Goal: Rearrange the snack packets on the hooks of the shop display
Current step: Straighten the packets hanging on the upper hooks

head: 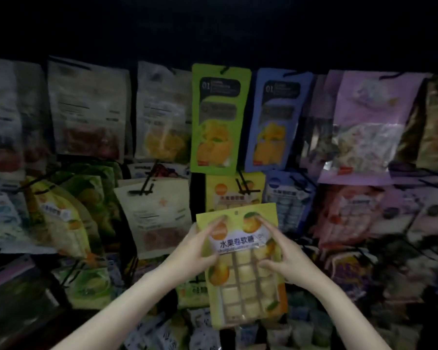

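I hold a yellow snack packet with orange fruit pictures and a window of pale cubes upright in front of the display. My left hand grips its left edge, thumb across the front and fingers reaching up to the top. My right hand grips the right edge the same way. The small hang hole at the packet's top is free, just below a black hook that carries a matching yellow packet.
Rows of hanging packets fill the wall: a green mango packet, a blue one, a lilac bag, a beige bag and white-blue packets. More black hooks jut out at the right. Loose packets lie in a bin below.
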Tool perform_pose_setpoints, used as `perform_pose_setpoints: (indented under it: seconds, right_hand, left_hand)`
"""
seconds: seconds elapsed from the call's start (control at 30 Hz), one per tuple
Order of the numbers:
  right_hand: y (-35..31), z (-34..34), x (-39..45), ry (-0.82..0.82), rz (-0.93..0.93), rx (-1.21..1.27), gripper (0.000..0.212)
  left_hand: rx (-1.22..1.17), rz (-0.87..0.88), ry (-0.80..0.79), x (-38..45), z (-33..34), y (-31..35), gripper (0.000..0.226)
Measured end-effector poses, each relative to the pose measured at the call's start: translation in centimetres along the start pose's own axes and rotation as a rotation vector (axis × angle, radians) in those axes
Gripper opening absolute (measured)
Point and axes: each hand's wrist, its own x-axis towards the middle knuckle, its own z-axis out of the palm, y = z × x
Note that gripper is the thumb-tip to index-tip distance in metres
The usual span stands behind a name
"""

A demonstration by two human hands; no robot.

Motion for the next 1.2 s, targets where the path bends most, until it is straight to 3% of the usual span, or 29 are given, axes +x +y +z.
perform_pose_setpoints:
  seconds: [0.3, 0.57, 0.7, 0.83, 1.03, 1.13, 1.2]
  right_hand:
    - [1.8, -0.1, 3.0, 0.155, 0.03, 0.097, 0.084]
    - [3.6, -0.9, 4.8, 0.146, 0.009, 0.118, 0.09]
    - [4.3, -0.9, 5.5, 0.129, 0.06, 0.117, 0.089]
    - [4.4, -1.5, 7.0, 0.055, 0.095, -0.004, 0.089]
    - [3.8, -2.4, 10.0, 0.04, 0.196, -0.308, 0.088]
    - [4.3, 0.1, 8.9, 0.159, 0.272, -0.398, 0.073]
    - [4.3, 2.0, 7.4, 0.187, 0.218, -0.353, 0.059]
  left_hand:
    - [0.006, -0.131, 0.003, 4.0, 0.2, 1.3, 0.072]
    - [0.073, -0.209, 0.058, 6.4, 0.9, 1.9, 0.073]
    - [0.217, -0.237, 0.07, 7.0, 1.5, 1.8, 0.071]
    - [0.334, -0.285, 0.051, 7.6, 1.8, 1.7, 0.073]
    - [0.257, -0.385, -0.04, 9.3, 2.3, -0.5, 0.077]
    - [0.234, -0.339, -0.011, 7.5, 2.7, -2.5, 0.077]
    - [0.269, -0.309, 0.053, 5.5, 2.8, -4.3, 0.072]
